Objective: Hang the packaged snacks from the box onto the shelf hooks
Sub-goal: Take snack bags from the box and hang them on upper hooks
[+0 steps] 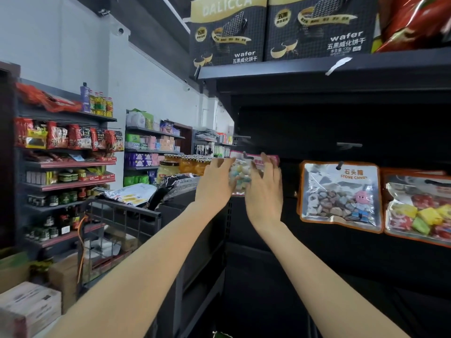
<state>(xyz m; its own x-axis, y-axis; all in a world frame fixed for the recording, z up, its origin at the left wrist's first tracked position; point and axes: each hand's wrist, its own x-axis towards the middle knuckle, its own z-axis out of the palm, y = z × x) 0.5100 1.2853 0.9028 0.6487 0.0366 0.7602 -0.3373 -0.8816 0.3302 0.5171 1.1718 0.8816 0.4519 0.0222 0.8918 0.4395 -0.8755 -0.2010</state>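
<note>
While both hands (241, 184) steady a candy packet (240, 173), a stone-candy bag (339, 195) hangs beside.

snack pack (241, 175) left of stone candy pack (339, 195)

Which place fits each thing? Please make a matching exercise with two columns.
Things:
1. wafer boxes
2. Stone Candy bag
3. pastel candy bag
4. jars with yellow fruit

Places:
A. between the two hands
B. hanging on a hook, right of the hands
C. on the top shelf
D. behind the left hand, further back

Pairs: 1-C, 2-B, 3-A, 4-D
</note>
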